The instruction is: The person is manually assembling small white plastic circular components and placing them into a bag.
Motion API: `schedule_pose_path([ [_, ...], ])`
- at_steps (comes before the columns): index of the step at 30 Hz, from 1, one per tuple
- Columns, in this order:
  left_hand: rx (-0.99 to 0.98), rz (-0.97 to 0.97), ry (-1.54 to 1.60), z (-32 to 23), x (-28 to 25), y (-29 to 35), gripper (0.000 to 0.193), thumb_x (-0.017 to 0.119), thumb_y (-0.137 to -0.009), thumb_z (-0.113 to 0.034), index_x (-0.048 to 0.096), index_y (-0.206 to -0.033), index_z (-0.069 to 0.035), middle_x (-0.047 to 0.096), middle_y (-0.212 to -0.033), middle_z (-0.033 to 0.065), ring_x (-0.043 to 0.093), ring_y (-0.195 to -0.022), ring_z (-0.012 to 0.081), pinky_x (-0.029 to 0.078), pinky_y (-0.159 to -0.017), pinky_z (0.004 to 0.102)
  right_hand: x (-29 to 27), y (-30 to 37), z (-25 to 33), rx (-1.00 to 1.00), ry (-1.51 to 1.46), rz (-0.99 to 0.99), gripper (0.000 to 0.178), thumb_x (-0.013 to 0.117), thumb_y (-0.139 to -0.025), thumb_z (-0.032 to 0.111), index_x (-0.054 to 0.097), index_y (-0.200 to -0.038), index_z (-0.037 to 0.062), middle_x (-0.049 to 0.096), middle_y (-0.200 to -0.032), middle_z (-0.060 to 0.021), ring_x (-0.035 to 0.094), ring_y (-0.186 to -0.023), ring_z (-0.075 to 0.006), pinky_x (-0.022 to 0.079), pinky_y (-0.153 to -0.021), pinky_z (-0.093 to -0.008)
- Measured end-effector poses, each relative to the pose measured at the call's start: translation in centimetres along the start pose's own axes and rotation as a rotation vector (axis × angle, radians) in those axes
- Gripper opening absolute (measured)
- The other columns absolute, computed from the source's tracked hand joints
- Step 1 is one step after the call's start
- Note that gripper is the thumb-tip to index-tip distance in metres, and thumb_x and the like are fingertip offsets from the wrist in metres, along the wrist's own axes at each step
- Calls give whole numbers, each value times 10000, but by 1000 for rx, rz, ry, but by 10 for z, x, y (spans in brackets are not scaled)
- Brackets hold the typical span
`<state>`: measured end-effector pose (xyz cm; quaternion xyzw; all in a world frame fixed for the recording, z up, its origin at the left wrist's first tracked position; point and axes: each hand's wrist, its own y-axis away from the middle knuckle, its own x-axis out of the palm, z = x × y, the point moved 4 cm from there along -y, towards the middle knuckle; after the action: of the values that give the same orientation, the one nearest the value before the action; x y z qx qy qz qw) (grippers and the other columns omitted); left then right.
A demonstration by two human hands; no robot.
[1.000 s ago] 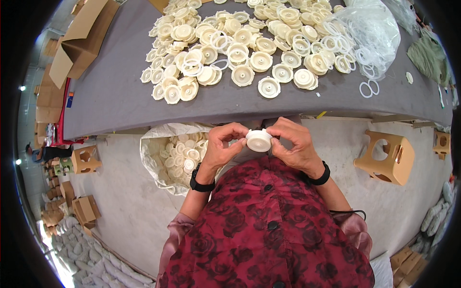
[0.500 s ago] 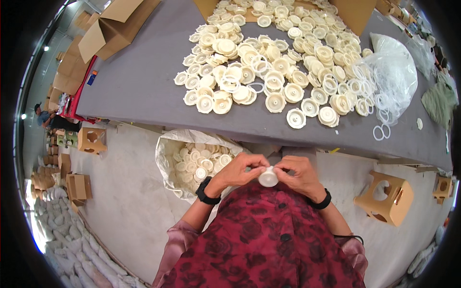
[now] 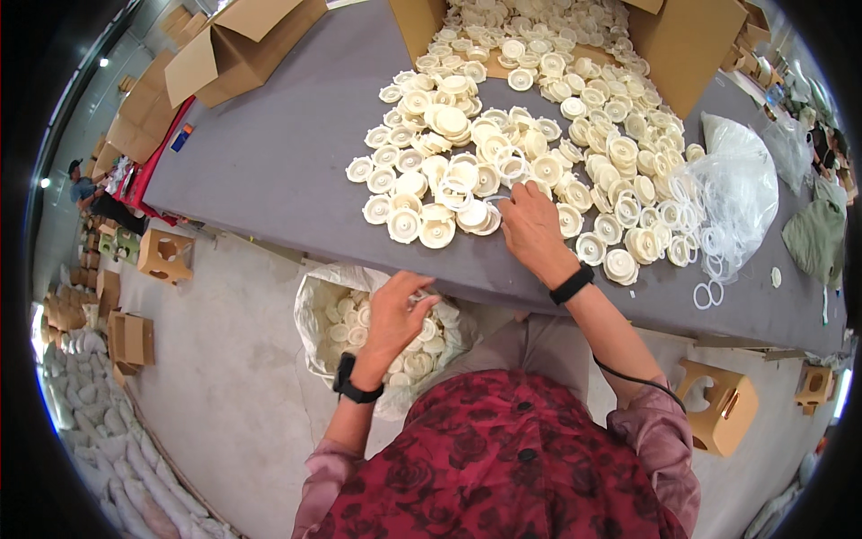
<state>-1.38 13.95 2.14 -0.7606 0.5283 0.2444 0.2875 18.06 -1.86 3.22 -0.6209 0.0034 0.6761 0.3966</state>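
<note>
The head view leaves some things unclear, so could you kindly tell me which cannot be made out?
In the head view:
- Left hand: fingertips blurred; whether they hold anything is unclear.
- Right hand: its own fingers hide what the fingertips touch.
- White sack: the discs inside hide its bottom.
- Large cardboard box: cut off by the top edge.

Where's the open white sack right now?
In the head view, the white sack is left of centre, just below the front edge of the grey table, with the left hand over its opening.
</note>
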Motion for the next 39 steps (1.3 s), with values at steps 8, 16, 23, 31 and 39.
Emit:
schedule_pose_path([
  [8, 317, -178, -222, -50, 56, -80, 306, 756, -714, -50, 671, -1009, -49, 595, -992, 85, 632, -838, 262, 502, -640, 364, -10, 0, -39, 240, -371, -95, 56, 708, -781, 61, 692, -798, 10, 616, -771, -85, 578, -716, -213, 473, -634, -344],
  [16, 464, -7, -544, -46, 88, -116, 113, 669, -700, -14, 602, -787, -41, 526, -873, 80, 569, -816, 270, 499, -625, 399, -32, 42, -62, 730, -1157, -91, 97, 716, -861, 75, 717, -923, 1, 634, -732, 34, 497, -601, -19, 395, -522, -186],
  [23, 159, -196, 82, -38, 58, -135, 121, 741, -749, -75, 660, -816, -15, 624, -762, 58, 613, -671, 171, 482, -589, 313, -37, 65, -62, 744, -1257, -195, 147, 681, -901, 80, 727, -1008, -9, 659, -765, 4, 501, -598, -25, 393, -520, -180],
  [31, -311, -2, 882, -20, 59, -133, 59, 696, -875, -50, 667, -917, -21, 651, -757, 9, 567, -628, 54, 397, -537, 178, -39, 68, -50, 682, -1348, -210, 135, 676, -904, 66, 725, -1004, -11, 666, -783, 0, 510, -608, -26, 408, -527, -176],
  [39, -373, 62, 1276, -24, 78, -118, 76, 673, -901, -70, 642, -964, -41, 643, -789, -3, 571, -626, 53, 360, -481, 175, -31, 39, -18, 587, -1283, -181, 124, 682, -890, 64, 722, -982, -9, 668, -766, 5, 540, -633, -27, 431, -557, -189],
])
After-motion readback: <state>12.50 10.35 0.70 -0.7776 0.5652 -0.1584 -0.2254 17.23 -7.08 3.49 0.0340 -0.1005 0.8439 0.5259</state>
